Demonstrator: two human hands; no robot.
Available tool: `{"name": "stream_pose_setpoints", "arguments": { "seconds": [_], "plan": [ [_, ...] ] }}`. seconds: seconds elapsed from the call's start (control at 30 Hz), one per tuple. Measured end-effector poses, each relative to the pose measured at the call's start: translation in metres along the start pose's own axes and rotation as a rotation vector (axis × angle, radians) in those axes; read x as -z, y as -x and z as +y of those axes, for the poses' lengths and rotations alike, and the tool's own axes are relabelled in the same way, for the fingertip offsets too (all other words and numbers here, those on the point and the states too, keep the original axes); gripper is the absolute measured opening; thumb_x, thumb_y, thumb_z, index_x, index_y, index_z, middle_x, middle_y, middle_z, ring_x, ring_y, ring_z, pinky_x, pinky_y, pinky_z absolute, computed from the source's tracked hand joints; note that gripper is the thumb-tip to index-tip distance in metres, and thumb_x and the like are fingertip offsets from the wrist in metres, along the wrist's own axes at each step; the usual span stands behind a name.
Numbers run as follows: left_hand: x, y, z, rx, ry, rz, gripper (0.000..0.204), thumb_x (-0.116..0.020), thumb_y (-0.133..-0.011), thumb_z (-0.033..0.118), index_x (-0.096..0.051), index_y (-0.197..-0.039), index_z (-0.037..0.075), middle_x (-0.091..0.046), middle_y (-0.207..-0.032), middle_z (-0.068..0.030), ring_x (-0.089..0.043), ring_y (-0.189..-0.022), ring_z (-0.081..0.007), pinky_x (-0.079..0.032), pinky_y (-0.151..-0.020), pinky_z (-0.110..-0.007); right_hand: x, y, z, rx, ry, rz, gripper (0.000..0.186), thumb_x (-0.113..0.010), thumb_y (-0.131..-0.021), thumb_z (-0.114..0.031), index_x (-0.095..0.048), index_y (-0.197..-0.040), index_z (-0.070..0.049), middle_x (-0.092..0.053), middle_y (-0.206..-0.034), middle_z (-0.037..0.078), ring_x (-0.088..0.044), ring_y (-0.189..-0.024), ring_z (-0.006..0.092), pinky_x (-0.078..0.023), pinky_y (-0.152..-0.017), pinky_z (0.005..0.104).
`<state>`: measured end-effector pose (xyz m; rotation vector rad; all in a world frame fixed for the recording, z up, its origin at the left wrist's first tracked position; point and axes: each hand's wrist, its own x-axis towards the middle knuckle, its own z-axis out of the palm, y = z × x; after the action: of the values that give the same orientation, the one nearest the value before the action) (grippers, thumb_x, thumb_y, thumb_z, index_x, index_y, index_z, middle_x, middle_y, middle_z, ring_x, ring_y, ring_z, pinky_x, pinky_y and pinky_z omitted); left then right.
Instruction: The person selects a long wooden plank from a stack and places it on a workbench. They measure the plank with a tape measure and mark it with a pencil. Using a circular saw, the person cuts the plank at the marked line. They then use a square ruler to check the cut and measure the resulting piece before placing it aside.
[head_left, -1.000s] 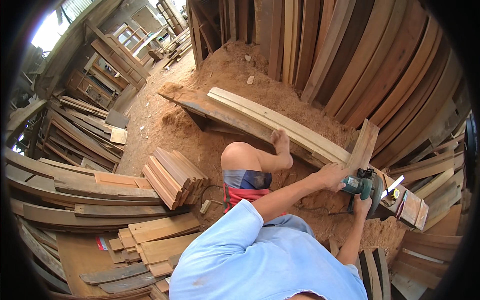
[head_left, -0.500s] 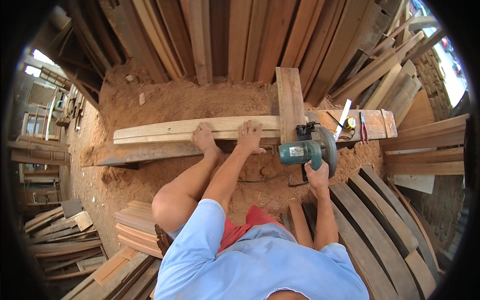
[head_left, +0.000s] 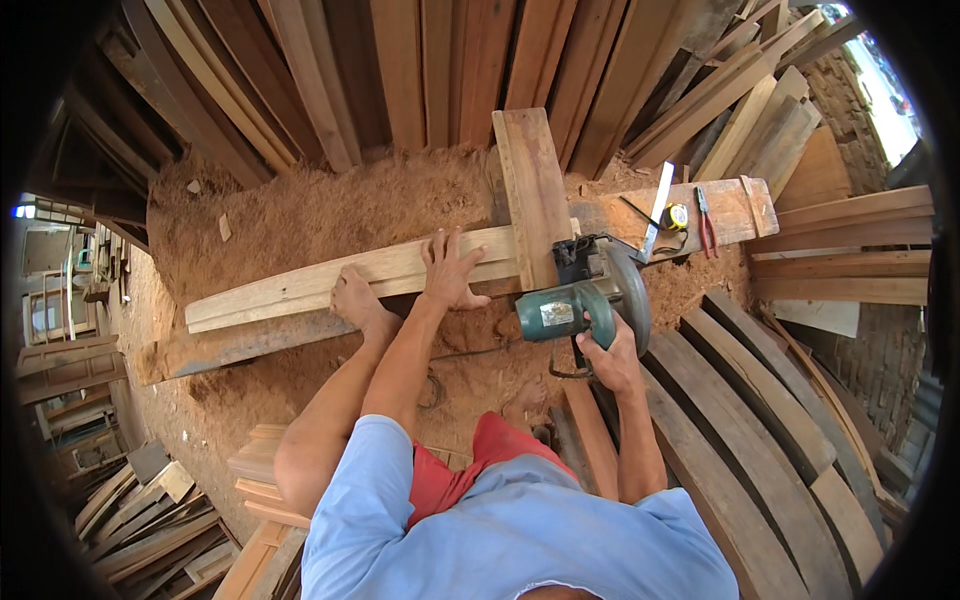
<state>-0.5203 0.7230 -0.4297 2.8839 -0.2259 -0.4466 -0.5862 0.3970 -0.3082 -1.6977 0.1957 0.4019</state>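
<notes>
My right hand (head_left: 612,355) is wrapped round the handle of a green circular saw (head_left: 553,312). The saw sits at the near end of a short reddish plank (head_left: 535,190), which lies crosswise over pale boards. My left hand (head_left: 453,270) rests on these pale boards (head_left: 270,290), fingers spread, just left of the crosswise plank. Beside that hand, my bare foot (head_left: 358,300) presses on the same boards. A worn wooden beam (head_left: 240,345) lies under them. The saw's blade edge against the wood is hidden by its guard and body.
On the beam's right end lie a white-bladed square (head_left: 655,215), a yellow tape measure (head_left: 675,216) and red-handled pliers (head_left: 706,220). Tall planks (head_left: 400,80) lean along the far side. Curved dark boards (head_left: 730,420) lie at near right. Sawdust (head_left: 270,220) covers the ground.
The whole view has turned slightly, so the boards slant more and everything sits further left. My left hand's fingers look more spread. The saw stays at the crosswise plank's near end.
</notes>
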Motion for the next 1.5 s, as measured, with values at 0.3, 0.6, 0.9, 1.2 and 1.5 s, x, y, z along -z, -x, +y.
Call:
{"name": "stream_pose_setpoints", "arguments": {
  "seconds": [0.3, 0.6, 0.9, 1.2, 1.5],
  "plan": [
    [-0.008, 0.001, 0.0, -0.034, 0.032, 0.111, 0.102, -0.092, -0.045, 0.05, -0.058, -0.139, 0.032, -0.031, -0.155, -0.0211, -0.019, -0.146, -0.0482, -0.009, -0.116, -0.068, -0.012, -0.001, 0.008, 0.034, 0.071, 0.14, 0.024, -0.072, -0.09, -0.011, -0.063, -0.109, 0.0, -0.061, -0.082, 0.0, -0.055, -0.064, 0.0078, -0.046, -0.057, 0.0258],
    [-0.011, 0.0, 0.0, -0.039, 0.019, 0.135, 0.1, -0.092, -0.045, 0.05, -0.058, -0.137, 0.029, -0.031, -0.154, -0.0217, -0.02, -0.144, -0.0473, -0.01, -0.114, -0.066, -0.025, 0.015, 0.009, -0.05, 0.071, 0.117, 0.024, -0.075, -0.087, -0.015, -0.064, -0.101, 0.003, -0.065, -0.084, 0.007, -0.06, -0.077, 0.0143, -0.051, -0.073, 0.0319],
    [-0.007, -0.002, 0.002, -0.002, 0.019, 0.059, 0.101, -0.092, -0.046, 0.05, -0.056, -0.139, 0.032, -0.03, -0.156, -0.0208, -0.017, -0.147, -0.0465, -0.009, -0.116, -0.067, -0.042, 0.02, 0.023, -0.008, 0.144, 0.097, 0.021, -0.073, -0.084, -0.01, -0.062, -0.097, 0.002, -0.064, -0.08, 0.01, -0.061, -0.073, 0.0153, -0.051, -0.069, 0.0329],
    [-0.011, -0.001, 0.001, -0.027, 0.063, 0.114, 0.101, -0.093, -0.044, 0.049, -0.057, -0.137, 0.033, -0.03, -0.156, -0.0193, -0.018, -0.147, -0.0463, -0.01, -0.115, -0.066, -0.053, 0.017, 0.015, 0.001, 0.095, 0.07, 0.016, -0.07, -0.084, -0.006, -0.06, -0.095, -0.001, -0.058, -0.076, 0.004, -0.054, -0.066, 0.0096, -0.048, -0.06, 0.0295],
    [-0.011, -0.001, 0.001, -0.026, 0.051, 0.122, 0.1, -0.094, -0.043, 0.049, -0.058, -0.135, 0.032, -0.031, -0.156, -0.0202, -0.018, -0.146, -0.0476, -0.013, -0.114, -0.065, -0.054, 0.014, 0.023, -0.001, 0.084, 0.048, 0.015, -0.071, -0.084, -0.006, -0.058, -0.092, -0.003, -0.054, -0.077, 0.001, -0.051, -0.072, 0.0088, -0.046, -0.066, 0.0285]
  ]
}}
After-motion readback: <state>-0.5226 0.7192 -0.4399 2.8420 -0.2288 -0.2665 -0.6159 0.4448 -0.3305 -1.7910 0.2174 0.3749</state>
